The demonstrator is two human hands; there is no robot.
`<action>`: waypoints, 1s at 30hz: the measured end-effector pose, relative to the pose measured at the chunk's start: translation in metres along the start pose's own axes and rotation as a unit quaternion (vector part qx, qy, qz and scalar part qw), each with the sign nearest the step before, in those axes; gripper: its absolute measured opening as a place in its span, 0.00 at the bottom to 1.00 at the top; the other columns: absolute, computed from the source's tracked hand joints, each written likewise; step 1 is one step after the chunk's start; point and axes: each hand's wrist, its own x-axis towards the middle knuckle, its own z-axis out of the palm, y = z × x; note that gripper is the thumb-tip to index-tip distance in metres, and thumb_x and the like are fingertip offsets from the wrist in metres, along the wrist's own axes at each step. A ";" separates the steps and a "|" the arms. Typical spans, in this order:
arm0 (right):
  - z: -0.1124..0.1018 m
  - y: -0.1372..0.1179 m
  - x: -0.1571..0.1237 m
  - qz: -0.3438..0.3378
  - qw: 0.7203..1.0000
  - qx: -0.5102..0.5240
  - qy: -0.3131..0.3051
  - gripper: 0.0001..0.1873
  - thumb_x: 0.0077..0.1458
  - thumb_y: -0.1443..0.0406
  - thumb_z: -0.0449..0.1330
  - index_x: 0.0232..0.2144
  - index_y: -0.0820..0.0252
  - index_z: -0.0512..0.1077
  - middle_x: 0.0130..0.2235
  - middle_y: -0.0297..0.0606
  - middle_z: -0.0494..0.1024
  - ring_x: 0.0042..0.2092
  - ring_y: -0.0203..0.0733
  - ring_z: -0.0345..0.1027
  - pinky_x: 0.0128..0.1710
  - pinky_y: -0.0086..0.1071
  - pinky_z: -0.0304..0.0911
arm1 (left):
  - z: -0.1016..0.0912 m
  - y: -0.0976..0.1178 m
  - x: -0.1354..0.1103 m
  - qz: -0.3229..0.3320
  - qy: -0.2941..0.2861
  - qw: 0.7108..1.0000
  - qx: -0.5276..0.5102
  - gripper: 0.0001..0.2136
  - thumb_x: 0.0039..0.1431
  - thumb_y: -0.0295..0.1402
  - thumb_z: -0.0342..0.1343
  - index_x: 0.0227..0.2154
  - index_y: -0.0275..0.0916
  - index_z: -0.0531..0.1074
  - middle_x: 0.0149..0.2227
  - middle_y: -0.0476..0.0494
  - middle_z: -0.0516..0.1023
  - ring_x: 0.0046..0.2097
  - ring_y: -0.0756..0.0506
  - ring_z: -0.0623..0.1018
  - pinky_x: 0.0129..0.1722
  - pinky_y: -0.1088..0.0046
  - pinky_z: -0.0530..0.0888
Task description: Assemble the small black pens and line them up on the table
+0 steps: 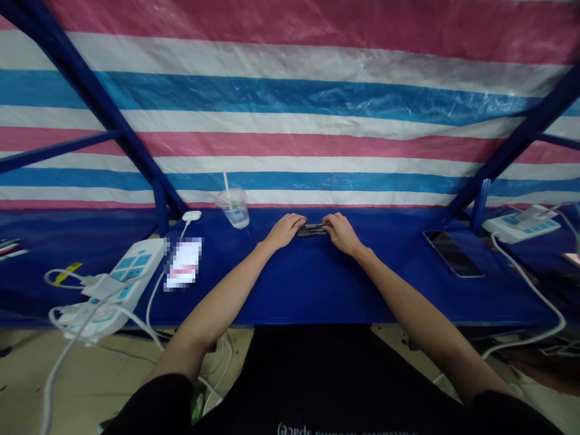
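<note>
Several slim dark pens lie side by side across the blue table, with a hand at each end of the bundle. My left hand is closed on the left ends, fingers bent over them. At the right ends, my right hand grips the bundle between thumb and fingers. The fingers cover both ends of the pens, and their fine details are too small to make out.
A clear plastic cup with a straw stands behind my left hand. A lit phone and a power strip with white cables lie left. To the right are a dark phone and another power strip. Blue metal posts flank the table.
</note>
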 end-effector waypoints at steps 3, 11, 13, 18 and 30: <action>0.001 0.001 0.001 0.058 0.998 -0.014 0.019 0.08 0.64 0.69 0.53 0.43 0.57 0.70 0.41 0.45 0.77 0.43 0.51 0.68 0.45 0.41 0.60 | 0.001 -0.002 0.000 0.020 -0.030 0.999 0.026 0.18 0.69 0.46 0.57 0.55 0.42 0.76 0.53 0.40 0.79 0.55 0.39 0.75 0.58 0.57 0.72; 0.001 0.003 0.001 0.078 0.996 0.014 0.030 0.07 0.63 0.67 0.53 0.42 0.56 0.69 0.40 0.43 0.80 0.42 0.50 0.72 0.42 0.39 0.60 | 0.006 -0.009 0.000 0.068 -0.037 0.996 0.040 0.21 0.63 0.44 0.65 0.56 0.45 0.75 0.52 0.39 0.79 0.55 0.37 0.75 0.56 0.55 0.74; 0.003 0.003 0.000 0.072 0.997 0.015 0.028 0.07 0.63 0.67 0.53 0.42 0.56 0.69 0.39 0.42 0.80 0.41 0.49 0.72 0.42 0.38 0.60 | 0.008 -0.011 0.000 0.068 -0.037 0.996 0.043 0.20 0.63 0.43 0.65 0.55 0.44 0.76 0.51 0.39 0.79 0.54 0.37 0.76 0.55 0.55 0.74; 0.005 0.004 0.000 0.063 0.998 0.007 0.022 0.06 0.64 0.68 0.53 0.41 0.55 0.69 0.39 0.41 0.80 0.41 0.49 0.72 0.42 0.38 0.60 | 0.010 -0.013 0.000 0.066 -0.029 0.996 0.044 0.20 0.63 0.45 0.65 0.54 0.43 0.77 0.52 0.38 0.79 0.54 0.37 0.75 0.55 0.55 0.74; 0.005 0.006 0.000 0.024 1.000 -0.012 -0.007 0.13 0.67 0.69 0.52 0.46 0.57 0.76 0.47 0.42 0.82 0.47 0.49 0.73 0.48 0.40 0.61 | -0.003 0.005 -0.003 0.049 0.042 0.998 0.010 0.09 0.71 0.39 0.55 0.47 0.41 0.76 0.46 0.42 0.79 0.50 0.42 0.76 0.54 0.61 0.73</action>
